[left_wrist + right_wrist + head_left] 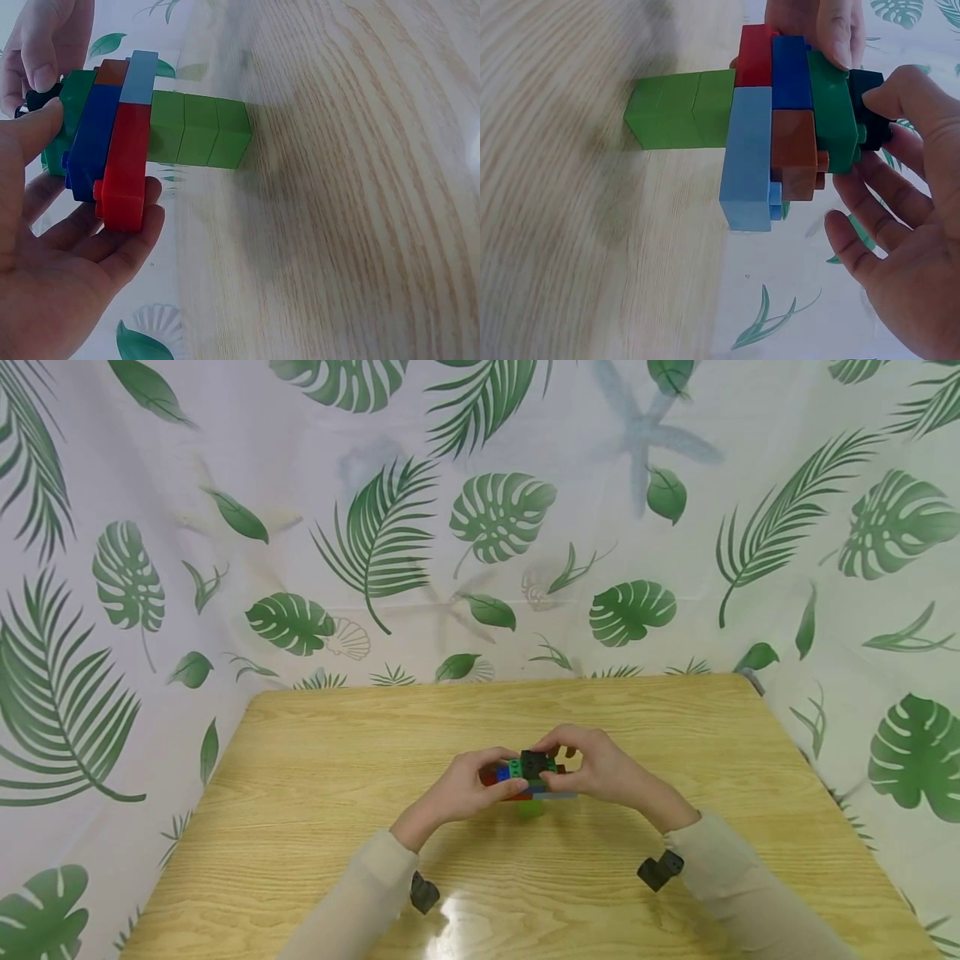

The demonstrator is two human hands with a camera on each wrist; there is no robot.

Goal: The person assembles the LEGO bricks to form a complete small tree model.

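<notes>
A toy-brick tower stands upright on the table, its stem a column of light green bricks (199, 129). Above the stem lie a red brick (127, 165) and a light blue brick (746, 161) side by side, then a blue brick (791, 71) beside a brown brick (793, 150). A dark green brick (832, 112) tops these, and a black brick (534, 764) sits uppermost. My left hand (468, 785) grips the tower's left side, thumb at the dark green brick. My right hand (603, 768) pinches the black brick between thumb and fingers.
The wood-grain table (337, 727) spreads around the tower. Behind it hangs a white curtain (420, 635) with green leaf prints. Small black devices (660, 870) are worn at both wrists.
</notes>
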